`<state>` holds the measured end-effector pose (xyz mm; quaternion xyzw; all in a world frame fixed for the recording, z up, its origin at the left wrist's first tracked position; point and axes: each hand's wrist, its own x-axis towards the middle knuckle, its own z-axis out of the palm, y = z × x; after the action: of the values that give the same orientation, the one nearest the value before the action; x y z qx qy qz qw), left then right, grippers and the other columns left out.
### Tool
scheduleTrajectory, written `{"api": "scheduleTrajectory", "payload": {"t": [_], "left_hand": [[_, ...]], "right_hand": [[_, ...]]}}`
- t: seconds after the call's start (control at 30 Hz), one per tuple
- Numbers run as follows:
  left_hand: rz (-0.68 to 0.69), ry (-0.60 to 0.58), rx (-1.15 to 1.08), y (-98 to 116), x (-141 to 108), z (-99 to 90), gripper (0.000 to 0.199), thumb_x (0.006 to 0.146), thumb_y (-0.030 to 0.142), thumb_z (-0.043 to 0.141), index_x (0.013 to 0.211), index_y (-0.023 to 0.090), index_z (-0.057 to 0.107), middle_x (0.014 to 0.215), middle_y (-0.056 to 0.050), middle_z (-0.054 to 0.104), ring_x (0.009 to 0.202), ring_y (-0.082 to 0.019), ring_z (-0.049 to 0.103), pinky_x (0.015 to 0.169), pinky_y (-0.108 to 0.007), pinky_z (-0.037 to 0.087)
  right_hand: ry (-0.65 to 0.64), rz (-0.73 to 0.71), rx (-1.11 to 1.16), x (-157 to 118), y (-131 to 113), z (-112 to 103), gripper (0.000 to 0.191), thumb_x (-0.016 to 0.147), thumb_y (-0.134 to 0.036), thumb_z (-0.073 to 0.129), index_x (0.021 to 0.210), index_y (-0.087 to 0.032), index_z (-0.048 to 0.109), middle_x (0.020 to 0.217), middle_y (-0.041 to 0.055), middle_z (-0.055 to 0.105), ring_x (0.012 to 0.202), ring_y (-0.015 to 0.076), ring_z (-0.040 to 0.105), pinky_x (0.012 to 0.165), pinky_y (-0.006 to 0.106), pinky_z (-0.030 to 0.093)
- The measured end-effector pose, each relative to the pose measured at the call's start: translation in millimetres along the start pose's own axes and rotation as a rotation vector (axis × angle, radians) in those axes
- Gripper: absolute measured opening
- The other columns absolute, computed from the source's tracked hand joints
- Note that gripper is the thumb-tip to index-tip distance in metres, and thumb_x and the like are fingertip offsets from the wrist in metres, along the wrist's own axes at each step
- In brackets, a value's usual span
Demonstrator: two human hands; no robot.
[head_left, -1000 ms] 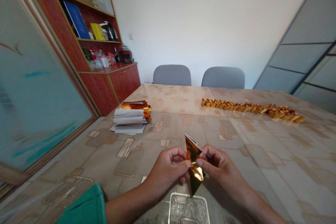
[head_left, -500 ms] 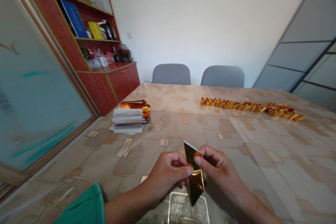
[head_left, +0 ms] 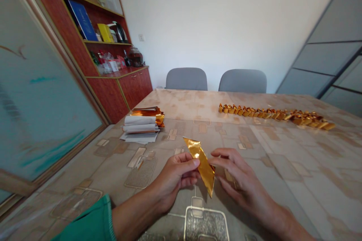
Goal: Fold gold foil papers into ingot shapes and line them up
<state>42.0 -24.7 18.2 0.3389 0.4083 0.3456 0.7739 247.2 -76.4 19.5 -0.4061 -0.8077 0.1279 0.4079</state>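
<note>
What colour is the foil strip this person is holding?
The foil strip is shiny gold, seen best in the head view.

Shiny gold foil (head_left: 199, 165) with an orange glow sits in the left hand (head_left: 175, 177), and a teal-green sleeve (head_left: 85, 220) shows behind that hand. The worktop (head_left: 285, 192) is beige with tan rectangle blocks, and well past the hand there's an orange-gold row of folded foil pieces (head_left: 275, 116).

head-worn view looks forward and down along the table (head_left: 311, 165), edges seemingly warped
</note>
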Motion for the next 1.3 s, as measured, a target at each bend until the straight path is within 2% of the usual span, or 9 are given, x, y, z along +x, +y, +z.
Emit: {"api": "scheduleTrajectory", "payload": {"t": [0.17, 0.3, 0.37, 0.5, 0.67, 0.87, 1.07, 1.17, 1.3], "left_hand": [[-0.065, -0.047, -0.089, -1, -3, 1.7, 0.039, 0.057, 0.031, 0.094, 0.079, 0.014, 0.067, 0.072, -0.001, 0.074, 0.059, -0.009, 0.066, 0.060, -0.020, 0.054], [-0.095, -0.100, -0.186, -2, -4, 2.2, 0.037, 0.057, 0.028, 0.095, 0.078, 0.013, 0.068, 0.072, 0.000, 0.073, 0.061, -0.008, 0.067, 0.061, -0.018, 0.054], [-0.125, -0.118, -0.224, -3, -5, 2.0, 0.037, 0.058, 0.026, 0.095, 0.081, 0.013, 0.069, 0.074, 0.000, 0.073, 0.062, -0.008, 0.067, 0.062, -0.017, 0.055], [-0.169, -0.135, -0.202, -3, -6, 1.6, 0.038, 0.059, 0.025, 0.094, 0.085, 0.012, 0.069, 0.076, -0.001, 0.073, 0.062, -0.009, 0.068, 0.061, -0.017, 0.055], [-0.123, -0.104, -0.124, -5, -7, 2.2, 0.036, 0.060, 0.025, 0.092, 0.080, 0.012, 0.065, 0.075, -0.003, 0.072, 0.063, -0.010, 0.066, 0.061, -0.020, 0.054], [-0.054, -0.038, -0.026, -10, -3, 1.2, 0.048, 0.060, 0.026, 0.091, 0.099, 0.014, 0.066, 0.092, -0.006, 0.074, 0.079, -0.016, 0.069, 0.078, -0.031, 0.056], [0.004, -0.027, -0.059, -11, -2, 2.9, 0.044, 0.058, 0.030, 0.094, 0.090, 0.013, 0.070, 0.086, -0.004, 0.072, 0.077, -0.015, 0.067, 0.079, -0.031, 0.056], [0.038, -0.017, -0.078, -9, -4, 5.1, 0.043, 0.056, 0.032, 0.095, 0.086, 0.014, 0.070, 0.083, -0.003, 0.073, 0.075, -0.015, 0.067, 0.079, -0.032, 0.057], [0.036, -0.011, -0.075, -7, -7, 6.8, 0.044, 0.054, 0.034, 0.096, 0.082, 0.013, 0.069, 0.080, -0.003, 0.073, 0.073, -0.015, 0.067, 0.078, -0.032, 0.058]], "right_hand": [[-0.085, -0.231, -0.279, 4, -5, -2, 0.030, 0.100, -0.014, 0.051, 0.125, -0.026, 0.063, 0.111, 0.0070, 0.068, 0.096, 0.0206, 0.059, 0.079, 0.033, 0.051], [-0.162, -0.292, -0.419, 6, -7, -1, 0.032, 0.104, -0.016, 0.046, 0.133, -0.022, 0.060, 0.118, 0.0087, 0.069, 0.105, 0.0229, 0.058, 0.090, 0.037, 0.048], [-0.133, -0.311, -0.421, 6, -7, -1, 0.029, 0.104, -0.016, 0.047, 0.128, -0.020, 0.062, 0.118, 0.0089, 0.069, 0.106, 0.0223, 0.058, 0.091, 0.036, 0.047], [-0.014, -0.385, -0.376, 6, -7, -2, 0.021, 0.104, -0.017, 0.048, 0.113, -0.019, 0.068, 0.102, 0.0054, 0.075, 0.092, 0.0194, 0.061, 0.083, 0.034, 0.047], [0.080, -0.477, -0.376, 7, -7, -3, 0.020, 0.105, -0.017, 0.050, 0.106, -0.018, 0.070, 0.091, 0.0021, 0.077, 0.082, 0.0175, 0.062, 0.081, 0.035, 0.046], [-0.009, -0.464, -0.414, 6, -3, 1, 0.016, 0.101, -0.015, 0.056, 0.100, -0.021, 0.071, 0.087, 0.0020, 0.076, 0.078, 0.0171, 0.061, 0.077, 0.034, 0.047], [-0.100, -0.386, -0.366, 9, -3, -1, 0.019, 0.104, -0.019, 0.051, 0.111, -0.022, 0.070, 0.094, 0.0028, 0.076, 0.085, 0.0189, 0.061, 0.082, 0.035, 0.044], [-0.115, -0.294, -0.261, 10, -4, -1, 0.015, 0.102, -0.026, 0.057, 0.110, -0.023, 0.069, 0.100, 0.0020, 0.074, 0.089, 0.0196, 0.058, 0.083, 0.036, 0.043], [-0.110, -0.275, -0.202, 8, -4, -1, 0.015, 0.103, -0.029, 0.056, 0.108, -0.023, 0.069, 0.098, 0.0008, 0.074, 0.089, 0.0201, 0.056, 0.082, 0.036, 0.039]]}}
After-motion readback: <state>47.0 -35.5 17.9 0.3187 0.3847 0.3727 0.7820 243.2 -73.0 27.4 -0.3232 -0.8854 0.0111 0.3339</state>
